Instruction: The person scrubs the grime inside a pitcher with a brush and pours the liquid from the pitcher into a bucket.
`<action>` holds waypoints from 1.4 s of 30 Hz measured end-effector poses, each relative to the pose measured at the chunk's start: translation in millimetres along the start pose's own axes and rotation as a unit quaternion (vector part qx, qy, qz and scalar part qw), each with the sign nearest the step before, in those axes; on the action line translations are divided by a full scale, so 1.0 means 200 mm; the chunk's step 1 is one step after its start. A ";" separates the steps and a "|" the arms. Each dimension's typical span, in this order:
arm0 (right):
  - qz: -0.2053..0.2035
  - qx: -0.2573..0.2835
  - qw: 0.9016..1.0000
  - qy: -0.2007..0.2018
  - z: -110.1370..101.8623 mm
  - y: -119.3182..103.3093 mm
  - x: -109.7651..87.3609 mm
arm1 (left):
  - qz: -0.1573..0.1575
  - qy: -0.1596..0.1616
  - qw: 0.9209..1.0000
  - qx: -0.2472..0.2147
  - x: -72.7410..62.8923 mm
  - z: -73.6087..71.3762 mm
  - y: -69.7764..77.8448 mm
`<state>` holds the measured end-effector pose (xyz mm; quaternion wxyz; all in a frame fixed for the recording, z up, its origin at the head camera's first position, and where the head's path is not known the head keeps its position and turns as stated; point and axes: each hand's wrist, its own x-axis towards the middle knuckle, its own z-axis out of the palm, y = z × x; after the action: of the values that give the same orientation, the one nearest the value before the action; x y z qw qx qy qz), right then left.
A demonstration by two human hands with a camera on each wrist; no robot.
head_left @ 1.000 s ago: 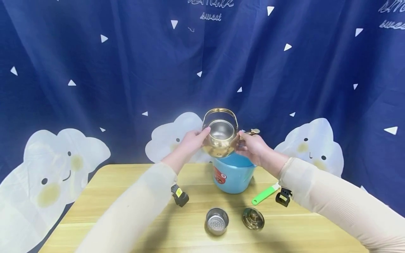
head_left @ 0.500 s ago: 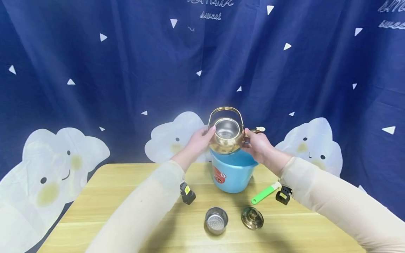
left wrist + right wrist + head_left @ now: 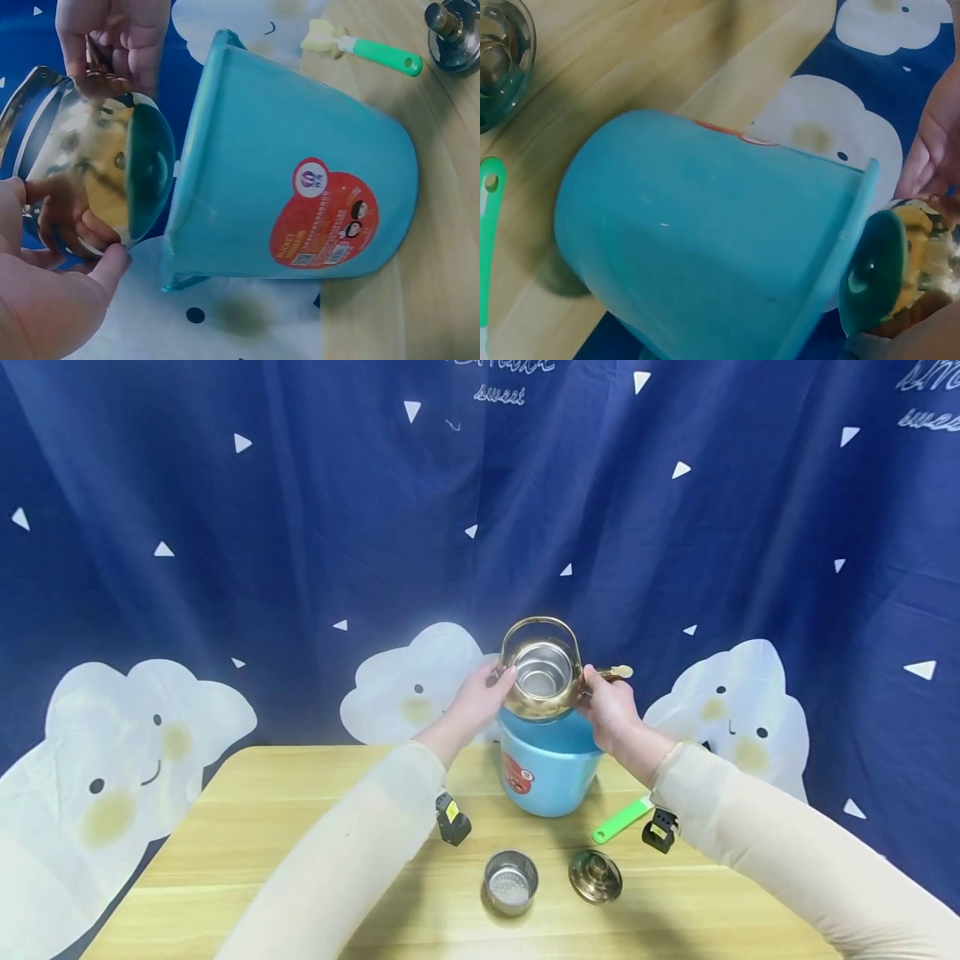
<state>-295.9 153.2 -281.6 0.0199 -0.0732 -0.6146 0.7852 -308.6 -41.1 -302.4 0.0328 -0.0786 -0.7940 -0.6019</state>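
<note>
A shiny gold teapot with a raised hoop handle and no lid is held over the blue bucket, its steel-lined opening tilted towards me. My left hand grips its left side, thumb near the rim. On the other side my right hand grips it by the spout, which points right past the fingers. The left wrist view shows the teapot's rounded gold body and its base beside the bucket's rim. In the right wrist view my right hand is mostly out of frame.
On the wooden table in front of the bucket stand a perforated steel strainer basket and a dark, shiny lid with a knob. A brush with a green handle and pale head lies right of the bucket. A blue cloud-patterned curtain hangs behind.
Both hands have carried the teapot a little to the right above the bucket, the left forearm following. The bucket, strainer basket, lid and brush stay in place.
</note>
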 end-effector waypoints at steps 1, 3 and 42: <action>-0.002 -0.002 1.000 0.005 0.00 0.01 0.00 | 0.002 0.000 1.000 0.004 0.00 0.00 -0.01; -0.006 -0.003 1.000 0.012 0.00 0.02 0.01 | 0.007 -0.001 1.000 0.006 0.01 0.02 -0.02; -0.074 0.242 0.967 0.044 -0.01 0.18 0.16 | 0.130 -0.002 0.981 0.145 0.02 0.14 -0.21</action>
<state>-324.6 150.3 -319.9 0.1222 -0.0545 -0.4089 0.9027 -318.1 -25.0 -350.2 0.1199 -0.1766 -0.8561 -0.4707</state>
